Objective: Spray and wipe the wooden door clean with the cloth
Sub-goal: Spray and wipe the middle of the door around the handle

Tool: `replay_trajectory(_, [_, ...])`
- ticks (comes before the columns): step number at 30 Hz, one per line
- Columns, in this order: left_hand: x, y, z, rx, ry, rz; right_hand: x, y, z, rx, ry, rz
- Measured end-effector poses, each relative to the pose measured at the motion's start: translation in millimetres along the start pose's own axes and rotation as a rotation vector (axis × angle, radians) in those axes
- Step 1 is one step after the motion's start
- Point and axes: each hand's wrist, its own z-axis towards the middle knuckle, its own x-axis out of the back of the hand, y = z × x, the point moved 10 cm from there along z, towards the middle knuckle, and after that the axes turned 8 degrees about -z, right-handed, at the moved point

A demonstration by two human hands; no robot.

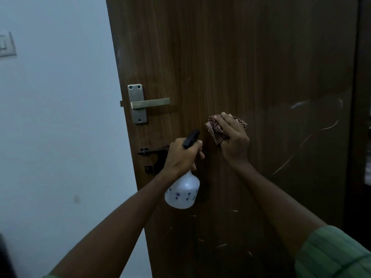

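While the wooden door fills the middle and right of my view, standing upright with its latch edge toward the left, I press the cloth flat against its face just right of centre. The cloth is a checked, bunched rag, and my right hand lies over it with the fingers curled round its top edge, so the grip is closed on the fabric and the rag touches the wood. At about three o'clock from that hand, pale curved streaks shine on the door's surface.

At about eight o'clock from the cloth, my left hand is wrapped round the neck of the spray bottle. Its black nozzle sticks up past my knuckles and points toward the door, near the cloth but not touching it. The white body, dotted with small purple marks, hangs below my fist.

At ten o'clock from the bottle, a brass lever handle sits on its screwed plate near the door's edge. Directly behind my left hand is a dark sliding bolt, partly hidden by my wrist.

Further out at nine o'clock runs a pale wall, with a switch plate at its far upper left. A green ribbed sleeve covers my right upper arm at five o'clock.
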Motion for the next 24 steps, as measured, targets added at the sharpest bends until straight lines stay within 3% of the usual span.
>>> replay_trajectory(7, [-25.1,-19.4,-18.0,0.082,-0.095,0.236,16.6,21.8,18.0,-0.020,-0.134,0.247])
replay_trajectory(13, [-48.9,-27.0,-20.9,0.105,0.012,0.343,36.5,62.6,46.9,-0.172,0.046,0.239])
replay_trajectory(19, [-50.0,-2.9,-3.4,-0.035,0.202,0.184,-9.9,7.9,-17.2,0.387,-0.270,0.070])
replay_trajectory(22, [-57.1,9.7,7.3,-0.056,0.241,0.156,-3.4,33.4,-63.9,0.713,-0.306,-0.028])
replay_trajectory(24, [-58.9,12.1,13.1,-0.040,0.236,0.142,9.8,57.3,-51.4,0.653,-0.224,-0.048])
